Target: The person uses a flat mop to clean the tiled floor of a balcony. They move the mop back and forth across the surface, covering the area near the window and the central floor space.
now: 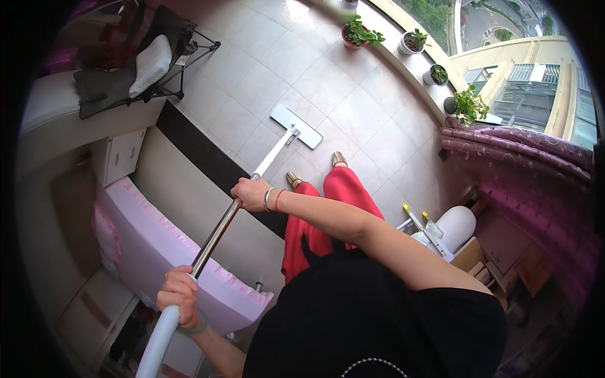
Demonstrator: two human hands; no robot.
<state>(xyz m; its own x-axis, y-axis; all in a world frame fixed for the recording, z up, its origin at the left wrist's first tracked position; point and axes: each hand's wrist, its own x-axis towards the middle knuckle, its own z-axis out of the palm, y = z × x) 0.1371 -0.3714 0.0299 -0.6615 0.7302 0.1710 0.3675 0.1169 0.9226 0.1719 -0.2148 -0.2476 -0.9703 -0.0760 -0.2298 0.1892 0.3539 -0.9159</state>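
A flat mop slants across the view, its white rectangular head (307, 133) lying flat on the tiles just ahead of my feet. Partway along the shiny metal pole (216, 238), my right hand (251, 194) is closed round it, a bracelet and a red cord at the wrist. Lower down at the left, my left hand (179, 297) grips the upper end of the same pole, beside its thick white handle (157, 343). A green bangle circles that wrist. The palm sides of both hands are hidden.
Potted plants (413, 43) line the window ledge at the upper right. A dark folding chair (113, 88) stands upper left. A dark threshold strip (200, 154) crosses the floor beside a pink-trimmed bed (157, 246). A purple curtain (523, 164) and a white folding frame (428, 233) are at right.
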